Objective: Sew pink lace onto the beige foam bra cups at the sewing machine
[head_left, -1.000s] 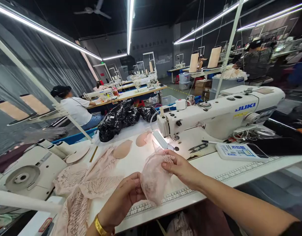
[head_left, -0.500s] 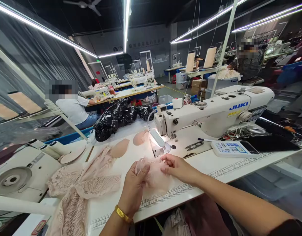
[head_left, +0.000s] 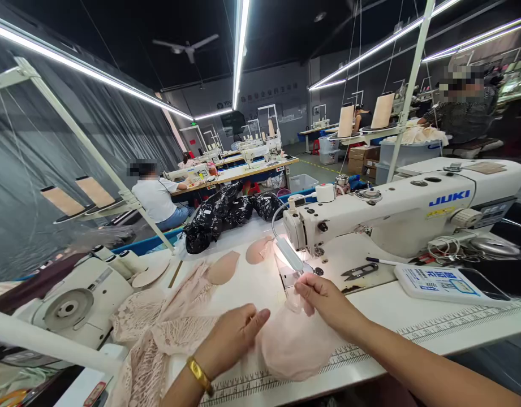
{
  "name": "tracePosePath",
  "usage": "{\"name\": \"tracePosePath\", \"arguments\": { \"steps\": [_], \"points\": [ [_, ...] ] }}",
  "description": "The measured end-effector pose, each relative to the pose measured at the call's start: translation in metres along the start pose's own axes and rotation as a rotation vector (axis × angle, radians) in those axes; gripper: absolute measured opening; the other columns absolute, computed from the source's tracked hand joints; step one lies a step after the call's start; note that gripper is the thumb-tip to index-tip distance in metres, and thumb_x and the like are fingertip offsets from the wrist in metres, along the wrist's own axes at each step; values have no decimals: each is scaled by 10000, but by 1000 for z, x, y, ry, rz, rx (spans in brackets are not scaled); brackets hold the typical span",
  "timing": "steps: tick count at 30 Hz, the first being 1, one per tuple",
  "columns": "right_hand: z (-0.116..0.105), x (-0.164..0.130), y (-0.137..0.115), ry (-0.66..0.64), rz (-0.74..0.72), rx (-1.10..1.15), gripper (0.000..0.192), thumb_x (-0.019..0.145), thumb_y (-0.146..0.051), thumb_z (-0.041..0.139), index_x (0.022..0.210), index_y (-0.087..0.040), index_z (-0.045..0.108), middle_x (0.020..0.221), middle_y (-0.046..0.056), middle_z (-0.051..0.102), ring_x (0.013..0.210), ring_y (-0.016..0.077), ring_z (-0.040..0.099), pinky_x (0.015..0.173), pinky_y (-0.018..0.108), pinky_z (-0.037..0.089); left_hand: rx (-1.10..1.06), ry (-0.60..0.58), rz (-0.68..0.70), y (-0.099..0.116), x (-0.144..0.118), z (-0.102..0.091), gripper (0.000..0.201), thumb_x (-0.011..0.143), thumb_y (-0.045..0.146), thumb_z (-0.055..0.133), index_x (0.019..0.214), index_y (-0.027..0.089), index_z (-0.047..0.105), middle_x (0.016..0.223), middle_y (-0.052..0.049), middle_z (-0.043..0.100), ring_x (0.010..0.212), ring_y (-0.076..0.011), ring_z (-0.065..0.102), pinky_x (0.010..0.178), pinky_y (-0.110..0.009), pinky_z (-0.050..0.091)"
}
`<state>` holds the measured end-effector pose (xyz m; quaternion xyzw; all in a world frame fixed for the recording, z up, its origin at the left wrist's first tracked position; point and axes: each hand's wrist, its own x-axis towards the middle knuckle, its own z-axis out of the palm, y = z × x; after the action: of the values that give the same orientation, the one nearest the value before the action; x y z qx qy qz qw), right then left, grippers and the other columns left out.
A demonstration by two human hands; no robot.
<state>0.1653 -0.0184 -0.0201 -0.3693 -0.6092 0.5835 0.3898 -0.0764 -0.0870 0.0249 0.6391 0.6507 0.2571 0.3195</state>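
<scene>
My right hand [head_left: 323, 297] pinches the upper edge of a sheer pale-pink fabric piece [head_left: 296, 350], just in front of the sewing machine's lit needle area. The fabric hangs down over the table's front ruler strip. At the fabric's left edge is my left hand [head_left: 230, 339], wearing a gold bracelet; its fingers are curled and their tips hidden, so whatever they hold cannot be made out. The white sewing machine [head_left: 396, 209] stands behind my right hand. Two pink bra cups [head_left: 224, 268] [head_left: 258, 251] lie beyond my left hand, beside pink lace [head_left: 158, 333].
Thread snips [head_left: 360, 272], a pen [head_left: 381, 260] and a white box with a phone [head_left: 451, 284] lie on the right. Black plastic bags [head_left: 218, 217] sit at the table's back. A second machine [head_left: 77, 305] stands on the left. Co-workers sit farther off.
Both hands held the fabric close together; now they are farther apart. The fabric has spread out and hangs from my right hand nearer the needle area. The camera view has shifted.
</scene>
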Motion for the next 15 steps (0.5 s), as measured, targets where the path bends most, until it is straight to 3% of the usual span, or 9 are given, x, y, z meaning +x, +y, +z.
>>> {"name": "tracePosePath", "arguments": {
  "steps": [2,4,6,8,10,12,15],
  "points": [
    [-3,12,6,-7,41,-10,479,889,-689,635,772,-232,551,617,-42,511,631,180,516,651,310,404,478,147,67,-1,30,-21,398,937,577,587,772,217,627,680,-35,686,643,-252,645,636,-346,476],
    [-5,20,10,-15,59,32,490,843,-696,674,761,-230,544,647,-46,487,629,172,497,631,308,399,538,201,131,-1,67,-32,243,960,406,566,1012,193,670,1038,-115,763,945,-295,709,815,-399,525],
    [-7,24,12,-32,63,87,499,819,-707,693,779,-231,548,656,-50,468,630,163,472,623,306,406,551,216,190,-1,106,-32,283,949,284,571,1202,185,649,1299,-153,705,1243,-307,630,1011,-435,488],
    [-8,25,11,-51,62,105,491,823,-700,705,814,-230,565,651,-55,463,632,158,462,626,305,413,557,211,209,-4,136,-25,264,959,256,587,1203,185,658,1275,-141,713,1256,-292,621,1056,-444,473],
    [-9,24,11,-60,62,105,462,839,-671,716,854,-228,584,650,-56,483,638,160,479,629,304,420,553,210,194,-6,157,-16,185,990,314,616,1093,177,686,1124,-98,740,1113,-259,672,1013,-448,505],
    [-10,24,10,-62,62,108,425,850,-630,728,889,-228,597,662,-47,535,641,166,515,621,303,424,529,229,166,-7,166,-11,226,998,386,641,972,166,685,998,-54,724,982,-219,681,957,-437,527],
    [-11,26,10,-56,61,126,390,865,-588,726,896,-227,582,710,-25,628,641,172,564,598,298,420,442,304,123,-5,164,-16,226,965,356,641,813,190,631,866,-62,691,934,-243,670,862,-387,510]
  ]
}}
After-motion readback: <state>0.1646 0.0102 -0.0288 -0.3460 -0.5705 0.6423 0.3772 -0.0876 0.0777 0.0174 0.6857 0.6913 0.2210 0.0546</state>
